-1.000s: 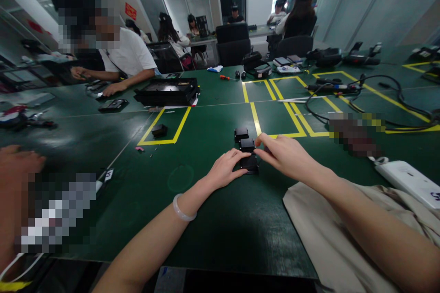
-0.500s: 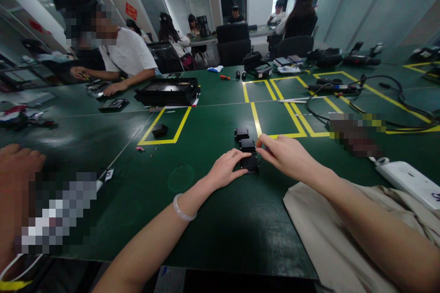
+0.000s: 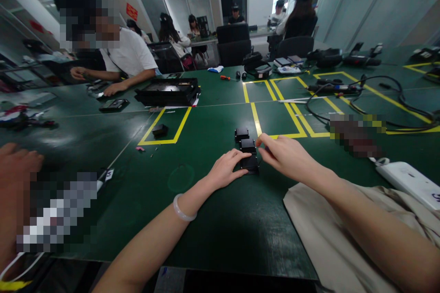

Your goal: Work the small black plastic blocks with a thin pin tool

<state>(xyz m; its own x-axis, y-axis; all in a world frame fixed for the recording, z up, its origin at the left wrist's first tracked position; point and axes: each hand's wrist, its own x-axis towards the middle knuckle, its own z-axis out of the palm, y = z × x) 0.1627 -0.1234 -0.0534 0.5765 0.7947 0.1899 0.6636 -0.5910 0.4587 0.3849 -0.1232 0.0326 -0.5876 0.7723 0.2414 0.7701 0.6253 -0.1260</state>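
A row of three small black blocks runs away from me on the green table. My left hand [image 3: 227, 170] grips the nearest black block [image 3: 250, 165] from its left side, thumb at the front edge and fingers at the back. Beyond it sit the middle black block [image 3: 247, 145] and the far black block [image 3: 241, 134], with small bright points at their corners. My right hand [image 3: 282, 152] hovers at the right side of the row, thumb and forefinger curled together by the blocks' edge. Whatever its fingertips pinch is too small to make out.
Yellow tape marks rectangles on the table [image 3: 213, 219]. Another black block [image 3: 159, 130] lies inside one at left, near a long black case [image 3: 168, 91]. Beige cloth [image 3: 309, 210] and a white power bank [image 3: 410, 183] lie right. A co-worker's hand [image 3: 20, 165] rests at far left.
My right thumb has shifted slightly, with the hand still beside the blocks. My left hand and the black blocks have stayed in place.
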